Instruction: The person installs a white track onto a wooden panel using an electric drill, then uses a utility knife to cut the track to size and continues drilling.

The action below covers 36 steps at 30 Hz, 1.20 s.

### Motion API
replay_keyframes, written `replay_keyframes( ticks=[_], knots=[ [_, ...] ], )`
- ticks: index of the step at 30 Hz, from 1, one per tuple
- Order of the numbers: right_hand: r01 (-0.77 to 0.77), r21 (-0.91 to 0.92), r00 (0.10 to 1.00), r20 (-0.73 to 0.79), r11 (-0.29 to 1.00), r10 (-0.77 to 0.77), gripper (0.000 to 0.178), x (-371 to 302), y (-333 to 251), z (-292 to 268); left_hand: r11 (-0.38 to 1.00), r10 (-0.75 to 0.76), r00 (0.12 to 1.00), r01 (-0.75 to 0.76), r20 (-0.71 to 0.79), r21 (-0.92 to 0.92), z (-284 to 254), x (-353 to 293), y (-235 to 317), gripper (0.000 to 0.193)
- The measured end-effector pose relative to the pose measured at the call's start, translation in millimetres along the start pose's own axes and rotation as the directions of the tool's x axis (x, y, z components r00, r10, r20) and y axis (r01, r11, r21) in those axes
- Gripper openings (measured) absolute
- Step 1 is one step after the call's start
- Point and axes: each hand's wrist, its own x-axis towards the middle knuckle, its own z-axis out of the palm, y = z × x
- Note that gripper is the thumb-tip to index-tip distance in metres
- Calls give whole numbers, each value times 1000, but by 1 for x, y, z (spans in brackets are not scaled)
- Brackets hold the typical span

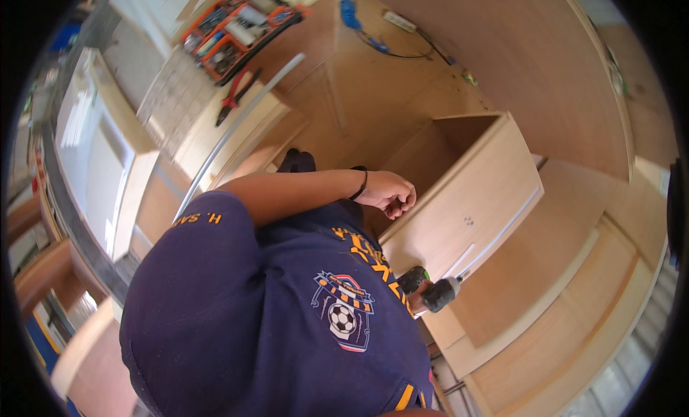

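My left hand (389, 193), with a black band at the wrist, is held over the near edge of an open wooden box (470, 191). Its fingers are curled together, and whatever they may hold is hidden. Lower down, my right hand (418, 299) is mostly covered by my shirt and the tool. It grips a black and green cordless drill (439, 293), whose tip points toward a thin metal strip (502, 229) along the box's light side panel. A small cluster of dark dots marks that panel.
An orange organizer (240, 31) full of hardware lies at the back left. Red-handled pliers (237, 97) rest on a wooden piece near a long metal strip (244, 126). A blue cord (349, 13) lies beyond. A large plywood panel (531, 65) stands right; a framed panel (552, 316) lies below it.
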Motion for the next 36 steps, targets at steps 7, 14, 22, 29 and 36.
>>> replay_keyframes(
  ticks=[7, 14, 22, 29, 36],
  knots=[
    [153, 213, 660, 705, 965, -260, 34, 44, -122, 78, 891, 265, 787, -421, -557, -172, -65, -129, -41, 8],
    [450, 646, 46, 672, 616, -739, 27, 29, -357, 188, 515, 335, 586, -770, -737, -378, -86, -238, -63, 14],
    [270, 654, -88, 748, 707, -658, 46, -21, -426, 214, 194, 474, 425, -905, -772, -379, -82, -315, -73, 17],
    [281, 639, -151, 766, 716, -625, 47, -40, -439, 222, 130, 523, 381, -920, -763, -370, -87, -330, -86, 16],
    [311, 605, -168, 794, 733, -584, 42, -38, -441, 230, 236, 488, 281, -954, -826, -185, -88, -325, -80, 17]
  ],
)
